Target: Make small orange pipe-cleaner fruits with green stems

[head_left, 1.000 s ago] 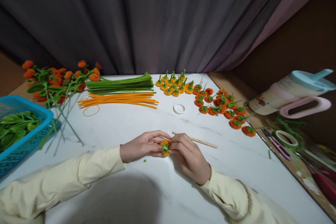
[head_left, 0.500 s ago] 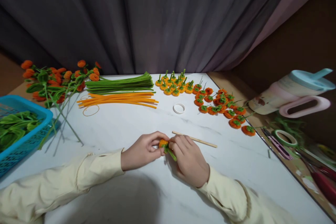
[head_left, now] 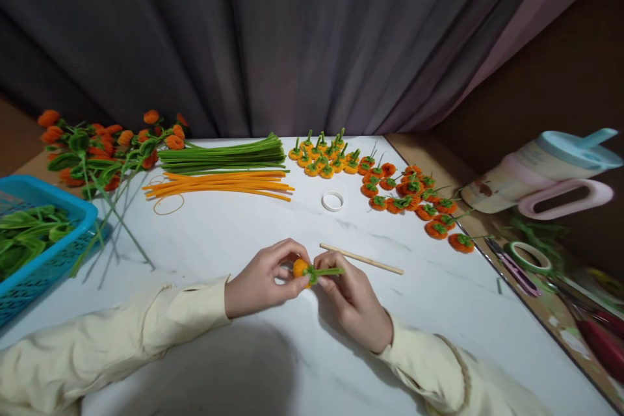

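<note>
Between thumb and fingers, my left hand (head_left: 270, 278) pinches a small orange-yellow pipe-cleaner pumpkin (head_left: 300, 268) above the white table. Its green stem (head_left: 329, 271) points right, toward my right hand (head_left: 353, 302). The thumb and fingers of my right hand are closed at the green part beside the pumpkin, with the stem lying across them. A thin wooden stick (head_left: 361, 259) lies on the table just beyond my right hand. Farther back sits a white ring (head_left: 332, 201), probably a roll of tape.
Green pipe cleaners (head_left: 221, 155) and orange pipe cleaners (head_left: 219, 186) lie at the back. Several yellow pumpkins (head_left: 326, 171) and darker orange ones (head_left: 436, 229) stand right of them. A blue basket (head_left: 90, 218) holds green leaves at left. A tumbler (head_left: 524, 172) and pliers (head_left: 599, 338) are at right.
My right hand has turned and its fingers have opened up to view. The green stem has swung from pointing down to pointing right. My left hand still holds the pumpkin.
</note>
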Demonstrator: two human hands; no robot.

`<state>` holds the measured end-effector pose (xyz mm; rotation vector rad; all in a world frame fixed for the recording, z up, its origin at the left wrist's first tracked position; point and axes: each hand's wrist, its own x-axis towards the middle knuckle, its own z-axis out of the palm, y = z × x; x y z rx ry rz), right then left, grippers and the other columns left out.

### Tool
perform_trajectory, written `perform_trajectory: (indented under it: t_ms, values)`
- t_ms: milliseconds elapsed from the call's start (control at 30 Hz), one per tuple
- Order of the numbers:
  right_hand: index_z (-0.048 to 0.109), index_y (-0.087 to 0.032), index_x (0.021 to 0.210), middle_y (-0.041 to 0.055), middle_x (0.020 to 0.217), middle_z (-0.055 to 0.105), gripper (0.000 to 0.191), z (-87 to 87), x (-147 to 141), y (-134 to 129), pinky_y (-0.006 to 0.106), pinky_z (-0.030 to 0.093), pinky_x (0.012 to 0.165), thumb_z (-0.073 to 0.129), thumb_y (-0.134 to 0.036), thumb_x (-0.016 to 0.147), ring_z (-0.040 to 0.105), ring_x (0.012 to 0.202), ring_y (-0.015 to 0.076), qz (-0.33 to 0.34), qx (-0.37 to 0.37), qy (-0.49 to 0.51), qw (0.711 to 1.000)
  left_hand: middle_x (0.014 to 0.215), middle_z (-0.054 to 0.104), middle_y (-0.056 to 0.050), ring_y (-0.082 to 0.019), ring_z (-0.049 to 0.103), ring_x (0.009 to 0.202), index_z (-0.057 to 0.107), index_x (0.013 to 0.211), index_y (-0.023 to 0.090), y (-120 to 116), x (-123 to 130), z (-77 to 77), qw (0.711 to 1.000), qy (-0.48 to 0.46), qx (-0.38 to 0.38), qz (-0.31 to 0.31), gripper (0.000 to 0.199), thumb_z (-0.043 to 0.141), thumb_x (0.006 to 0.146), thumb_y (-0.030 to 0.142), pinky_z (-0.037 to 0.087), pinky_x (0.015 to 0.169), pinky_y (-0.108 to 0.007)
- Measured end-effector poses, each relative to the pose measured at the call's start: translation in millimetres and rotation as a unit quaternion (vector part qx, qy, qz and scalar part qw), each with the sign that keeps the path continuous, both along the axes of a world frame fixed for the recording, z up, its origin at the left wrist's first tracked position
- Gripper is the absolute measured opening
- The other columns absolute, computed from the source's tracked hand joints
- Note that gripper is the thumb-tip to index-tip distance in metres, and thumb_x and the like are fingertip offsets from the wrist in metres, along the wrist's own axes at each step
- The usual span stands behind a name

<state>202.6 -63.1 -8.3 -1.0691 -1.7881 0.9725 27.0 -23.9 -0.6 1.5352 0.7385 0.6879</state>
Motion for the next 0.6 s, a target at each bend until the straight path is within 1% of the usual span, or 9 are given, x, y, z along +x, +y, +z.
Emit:
perform_trajectory:
  t_ms: [167, 233, 300, 400, 467, 533, 600]
  values:
    - [0.043, -0.020, 0.081, 0.0011, 0.076, 0.050, 0.012, -1.0, -2, 1, 0.025, 0.040, 0.058, 0.045, -0.029, 0.088, 0.048, 0.067, 0.0131, -0.021, -0.081, 0.061, 0.995, 0.093, 0.048, -0.006, -0.014, 0.051, 0.082, 0.054, 0.091, 0.016, -1, -1, 1.5, 0.995, 0.032, 0.094, 0.013, 0.016, 0.054, 0.075, 0.012, 0.050, 0.063, -0.021]
    - [0.043, -0.020, 0.083, -0.0001, 0.075, 0.050, 0.012, -0.4, -3, 2, 0.025, 0.041, 0.058, 0.050, -0.030, 0.086, 0.049, 0.065, 0.0124, -0.027, -0.120, 0.100, 0.987, 0.092, 0.049, -0.006, -0.014, 0.052, 0.081, 0.054, 0.090, 0.017, -1, -1, -0.1, 0.990, 0.049, 0.134, 0.021, 0.017, 0.053, 0.075, 0.010, 0.048, 0.061, -0.020]
    - [0.042, -0.020, 0.083, -0.0019, 0.072, 0.049, 0.016, 0.7, -5, 3, 0.025, 0.041, 0.058, 0.055, -0.030, 0.082, 0.049, 0.063, 0.0113, -0.026, -0.163, 0.146, 0.975, 0.091, 0.049, -0.006, -0.014, 0.052, 0.080, 0.053, 0.090, 0.017, -1, -2, -1.9, 0.980, 0.068, 0.187, 0.027, 0.017, 0.052, 0.075, 0.009, 0.047, 0.062, -0.020]
    - [0.039, -0.021, 0.080, -0.0048, 0.069, 0.048, 0.027, 2.8, -4, 6, 0.023, 0.040, 0.052, 0.064, -0.029, 0.075, 0.046, 0.056, 0.0084, -0.007, -0.245, 0.214, 0.946, 0.091, 0.050, -0.006, -0.015, 0.052, 0.082, 0.052, 0.092, 0.016, -3, -4, -4.1, 0.955, 0.089, 0.282, 0.016, 0.020, 0.051, 0.075, 0.008, 0.046, 0.072, -0.024]
    - [0.038, -0.021, 0.079, -0.0059, 0.067, 0.049, 0.032, 4.2, -3, 8, 0.020, 0.037, 0.047, 0.068, -0.027, 0.070, 0.046, 0.052, 0.0071, 0.012, -0.301, 0.251, 0.920, 0.093, 0.049, -0.008, -0.015, 0.052, 0.084, 0.051, 0.096, 0.016, -3, -5, -5.3, 0.941, 0.094, 0.325, -0.002, 0.022, 0.051, 0.075, 0.007, 0.045, 0.076, -0.026]
    - [0.039, -0.020, 0.078, -0.0064, 0.064, 0.051, 0.035, 5.4, 0, 10, 0.019, 0.036, 0.044, 0.071, -0.023, 0.066, 0.046, 0.050, 0.0068, 0.021, -0.348, 0.274, 0.896, 0.095, 0.049, -0.009, -0.016, 0.052, 0.085, 0.050, 0.099, 0.015, -3, -6, -6.2, 0.936, 0.095, 0.340, -0.016, 0.025, 0.051, 0.076, 0.007, 0.045, 0.077, -0.026]
    - [0.040, -0.020, 0.077, -0.0065, 0.061, 0.052, 0.035, 6.5, 2, 12, 0.018, 0.035, 0.043, 0.072, -0.019, 0.063, 0.047, 0.049, 0.0068, 0.021, -0.380, 0.291, 0.878, 0.096, 0.049, -0.009, -0.016, 0.052, 0.086, 0.050, 0.101, 0.015, -3, -6, -6.7, 0.936, 0.093, 0.338, -0.019, 0.027, 0.051, 0.075, 0.006, 0.044, 0.078, -0.025]
